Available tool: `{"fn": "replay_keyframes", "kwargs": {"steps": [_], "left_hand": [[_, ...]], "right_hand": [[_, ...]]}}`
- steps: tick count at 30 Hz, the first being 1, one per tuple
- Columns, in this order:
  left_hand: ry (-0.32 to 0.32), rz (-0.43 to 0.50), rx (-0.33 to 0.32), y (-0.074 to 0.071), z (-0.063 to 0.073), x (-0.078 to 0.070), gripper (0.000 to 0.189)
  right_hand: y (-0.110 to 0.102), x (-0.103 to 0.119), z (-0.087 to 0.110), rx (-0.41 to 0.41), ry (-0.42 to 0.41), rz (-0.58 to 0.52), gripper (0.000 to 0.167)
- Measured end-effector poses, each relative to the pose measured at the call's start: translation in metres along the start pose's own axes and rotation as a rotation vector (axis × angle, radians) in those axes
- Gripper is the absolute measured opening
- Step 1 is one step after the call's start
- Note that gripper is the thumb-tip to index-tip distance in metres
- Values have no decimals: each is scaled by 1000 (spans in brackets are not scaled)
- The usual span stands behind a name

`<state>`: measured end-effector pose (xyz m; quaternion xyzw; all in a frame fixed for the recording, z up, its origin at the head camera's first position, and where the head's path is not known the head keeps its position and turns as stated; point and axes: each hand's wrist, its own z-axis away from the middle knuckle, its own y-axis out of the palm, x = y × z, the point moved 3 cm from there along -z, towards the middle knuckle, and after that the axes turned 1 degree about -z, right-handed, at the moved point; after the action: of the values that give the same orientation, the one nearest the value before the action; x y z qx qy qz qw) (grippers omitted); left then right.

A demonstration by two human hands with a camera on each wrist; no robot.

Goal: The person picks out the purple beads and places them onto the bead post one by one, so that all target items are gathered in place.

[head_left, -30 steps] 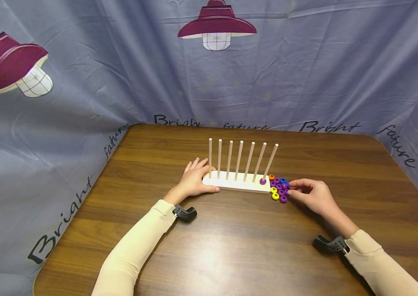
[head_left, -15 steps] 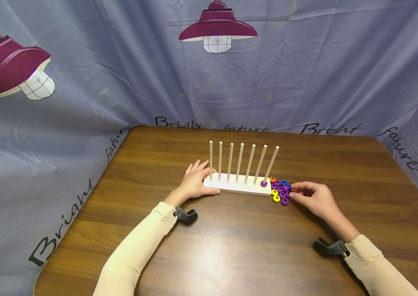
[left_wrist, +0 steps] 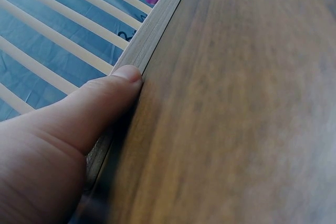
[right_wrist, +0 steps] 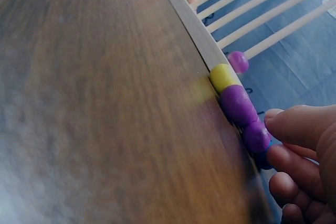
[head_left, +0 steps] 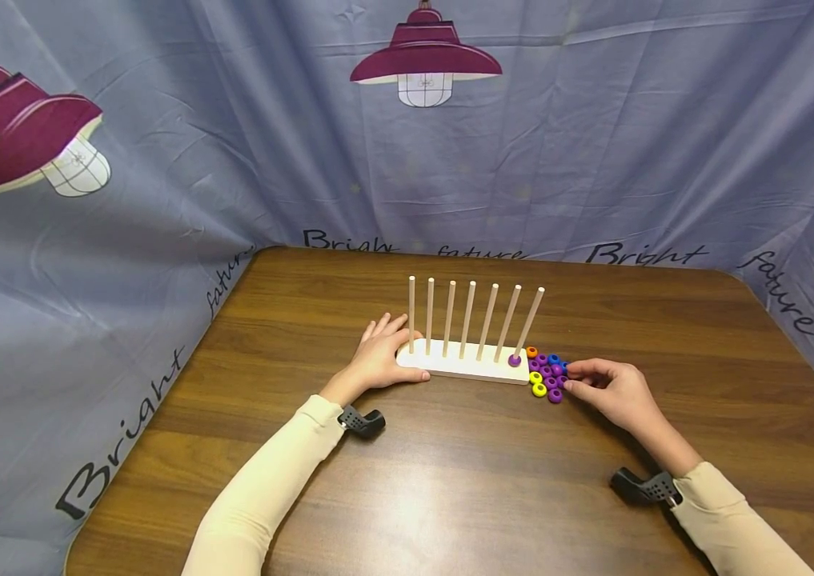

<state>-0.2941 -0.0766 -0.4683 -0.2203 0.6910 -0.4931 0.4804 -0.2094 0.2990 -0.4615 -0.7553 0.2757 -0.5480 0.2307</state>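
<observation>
A pale wooden peg stand (head_left: 475, 367) has several upright rods in a row. One purple bead (head_left: 515, 361) sits at the foot of its rightmost rod. My left hand (head_left: 378, 358) grips the stand's left end, with the thumb (left_wrist: 118, 85) along the front edge and the fingers spread behind. Against the right end lies a cluster of purple, yellow, blue and orange beads, including a yellow bead (head_left: 539, 390) and an orange bead (head_left: 532, 352). At the cluster's right side is my right hand (head_left: 615, 392), thumb and fingers apart, fingertips right at a purple bead (right_wrist: 256, 136) and a blue bead (right_wrist: 264, 160).
The brown wooden table (head_left: 414, 464) extends on all sides of the stand. Behind it hangs a blue-grey curtain (head_left: 558, 144) printed with lamps and lettering. A black camera mount sits on each wrist, below the cream sleeves (head_left: 255, 488).
The head view has tilted slightly up, so everything sits a little lower in it. Both hands, the stand and the beads stay in nearly the same places.
</observation>
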Motion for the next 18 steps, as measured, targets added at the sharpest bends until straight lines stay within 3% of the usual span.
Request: {"fn": "replay_keyframes", "kwargs": {"steps": [18], "left_hand": [[6,17,-15,1,0,1,69]], "right_hand": [[1,0,0,10,-19,60,19]]}}
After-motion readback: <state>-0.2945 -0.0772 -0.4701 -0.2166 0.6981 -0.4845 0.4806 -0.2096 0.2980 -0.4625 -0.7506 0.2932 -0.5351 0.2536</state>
